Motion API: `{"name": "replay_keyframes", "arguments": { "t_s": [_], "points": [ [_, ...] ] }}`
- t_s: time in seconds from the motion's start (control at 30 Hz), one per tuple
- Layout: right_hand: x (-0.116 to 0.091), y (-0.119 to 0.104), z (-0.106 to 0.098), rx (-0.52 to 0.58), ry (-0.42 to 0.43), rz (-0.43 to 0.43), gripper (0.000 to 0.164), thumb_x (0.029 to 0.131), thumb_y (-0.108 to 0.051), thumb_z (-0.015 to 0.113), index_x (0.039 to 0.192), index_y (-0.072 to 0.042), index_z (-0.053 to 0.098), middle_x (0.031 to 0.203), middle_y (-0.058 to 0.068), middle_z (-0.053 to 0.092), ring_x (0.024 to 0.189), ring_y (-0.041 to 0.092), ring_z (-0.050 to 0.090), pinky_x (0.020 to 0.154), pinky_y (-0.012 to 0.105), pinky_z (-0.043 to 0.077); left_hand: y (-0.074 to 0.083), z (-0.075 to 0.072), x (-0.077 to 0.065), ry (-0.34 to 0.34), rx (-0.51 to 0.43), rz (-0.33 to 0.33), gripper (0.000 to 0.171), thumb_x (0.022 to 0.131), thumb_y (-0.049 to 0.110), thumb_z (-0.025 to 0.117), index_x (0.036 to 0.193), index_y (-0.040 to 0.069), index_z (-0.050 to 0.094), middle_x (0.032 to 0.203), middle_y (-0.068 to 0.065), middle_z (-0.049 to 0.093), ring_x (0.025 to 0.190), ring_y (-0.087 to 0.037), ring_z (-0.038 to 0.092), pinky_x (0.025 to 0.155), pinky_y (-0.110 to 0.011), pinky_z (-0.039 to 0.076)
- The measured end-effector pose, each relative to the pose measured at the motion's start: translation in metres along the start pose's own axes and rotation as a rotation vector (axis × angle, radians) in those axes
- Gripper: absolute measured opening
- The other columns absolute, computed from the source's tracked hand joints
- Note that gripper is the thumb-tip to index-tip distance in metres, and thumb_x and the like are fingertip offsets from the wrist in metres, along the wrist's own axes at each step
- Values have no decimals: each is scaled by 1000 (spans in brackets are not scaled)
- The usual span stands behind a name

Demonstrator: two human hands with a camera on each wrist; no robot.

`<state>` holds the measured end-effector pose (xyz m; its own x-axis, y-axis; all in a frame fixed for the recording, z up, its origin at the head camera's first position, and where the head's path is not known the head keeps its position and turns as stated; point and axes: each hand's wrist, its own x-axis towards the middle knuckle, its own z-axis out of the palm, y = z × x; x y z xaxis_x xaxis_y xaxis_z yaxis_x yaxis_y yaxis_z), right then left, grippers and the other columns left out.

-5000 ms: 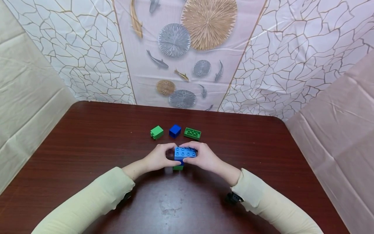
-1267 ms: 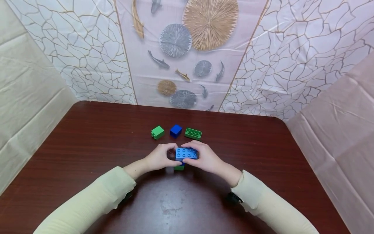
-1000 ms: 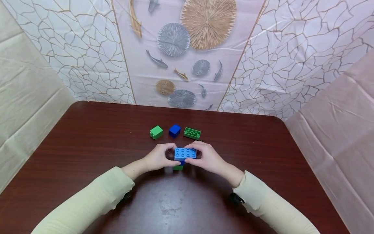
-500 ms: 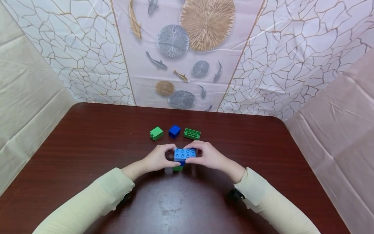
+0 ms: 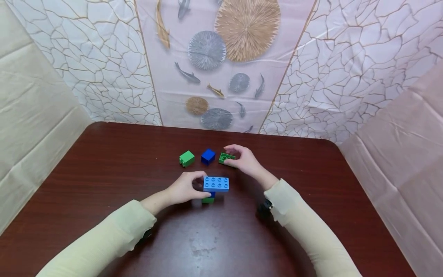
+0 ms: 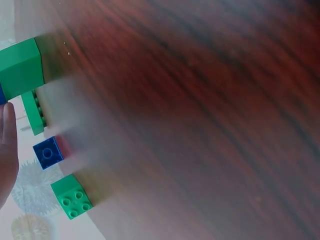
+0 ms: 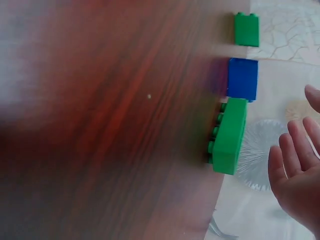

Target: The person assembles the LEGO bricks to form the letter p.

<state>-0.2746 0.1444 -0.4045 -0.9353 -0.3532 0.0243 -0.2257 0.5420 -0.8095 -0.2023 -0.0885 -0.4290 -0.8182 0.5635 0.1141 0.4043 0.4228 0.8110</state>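
My left hand grips a brick stack by its left side. A light blue toy brick tops the stack, overhanging to the right. Under it show a dark blue brick and a green brick. My right hand is over a long green brick, which lies studs down at the back and is partly hidden by the hand. In the right wrist view the right hand's fingers are spread, apart from that long green brick.
A small blue brick lies left of the long green one. Further left is a small green brick, tipped on its side. The brown table ends at a patterned cloth backdrop.
My right hand has let go of the light blue brick and moved back to the long green brick. The left hand has kept its grip, the stack shifting slightly left.
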Motion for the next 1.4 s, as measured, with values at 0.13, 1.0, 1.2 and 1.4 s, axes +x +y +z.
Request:
{"name": "replay_keyframes", "arguments": {
  "t_s": [0.13,1.0,1.2,1.4],
  "points": [
    [16,1,8,-40,-17,-5,50,83,-10,69,129,-3,52,130,14,55,121,30,51,103,45,41,-1,-1,-1,-1,-2,-2,28,76,23,77,95,14,59,94,-1,65,86,-10,62,79,-23,51],
    [57,-5,43,-400,-125,-67,44,80,-7,71,123,-5,59,124,14,59,116,29,52,101,40,43,-4,-2,-5,13,-21,-3,28,77,21,77,95,13,58,94,-1,66,88,-10,61,81,-22,50],
    [59,-6,43,-392,-117,-26,38,80,-10,73,115,-6,59,118,14,62,107,27,58,97,39,46,-3,-3,-5,11,-26,-13,28,76,22,77,95,13,59,93,-2,67,88,-10,61,81,-22,50],
    [59,-6,40,-327,-93,-17,38,79,-10,74,113,-6,57,117,15,62,107,28,58,95,40,48,-4,-4,-6,0,-23,-30,27,77,21,77,96,13,59,94,-1,66,89,-10,61,81,-23,50]
  ]
}}
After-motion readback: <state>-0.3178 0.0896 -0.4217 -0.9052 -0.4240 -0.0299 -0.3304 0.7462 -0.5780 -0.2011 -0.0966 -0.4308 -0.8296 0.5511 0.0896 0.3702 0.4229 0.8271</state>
